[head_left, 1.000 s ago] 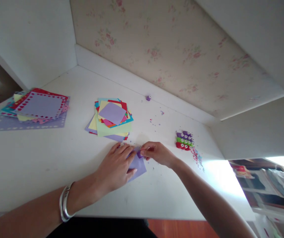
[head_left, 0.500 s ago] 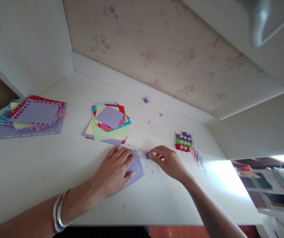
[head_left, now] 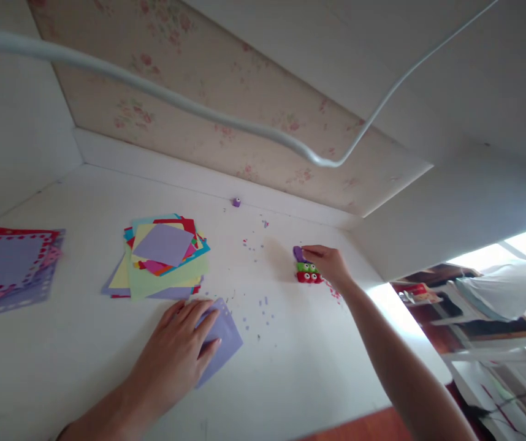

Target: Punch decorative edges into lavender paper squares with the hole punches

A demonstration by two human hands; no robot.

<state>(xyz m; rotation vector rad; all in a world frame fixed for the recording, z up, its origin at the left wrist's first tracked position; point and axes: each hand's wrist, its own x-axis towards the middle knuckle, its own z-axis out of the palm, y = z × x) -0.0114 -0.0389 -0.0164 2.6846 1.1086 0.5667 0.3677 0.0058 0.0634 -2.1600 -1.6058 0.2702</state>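
My left hand [head_left: 182,340] lies spread on a light purple square of paper [head_left: 226,352], pressing it to the table. Small punched holes run along the paper's upper edge. Farther right, my right hand [head_left: 327,263] pinches a small purple paper punch [head_left: 298,252] at the back of a tight cluster of punches with eyes on them. A green row [head_left: 308,267] and a red row [head_left: 309,277] show in front of it. My fingers hide the rest of the purple ones, so whether the pinched punch rests on the table cannot be made out.
A pile of coloured paper squares [head_left: 166,245] lies behind my left hand, and decorated sheets [head_left: 10,263] lie at the far left. One purple punch [head_left: 236,202] stands by the back wall. Paper bits [head_left: 265,301] dot the white table. A pale cable [head_left: 244,125] crosses overhead.
My right hand has carried the purple punch from beside the paper, rightward and back to the punch cluster. My left hand stays on the paper. The camera view has shifted.
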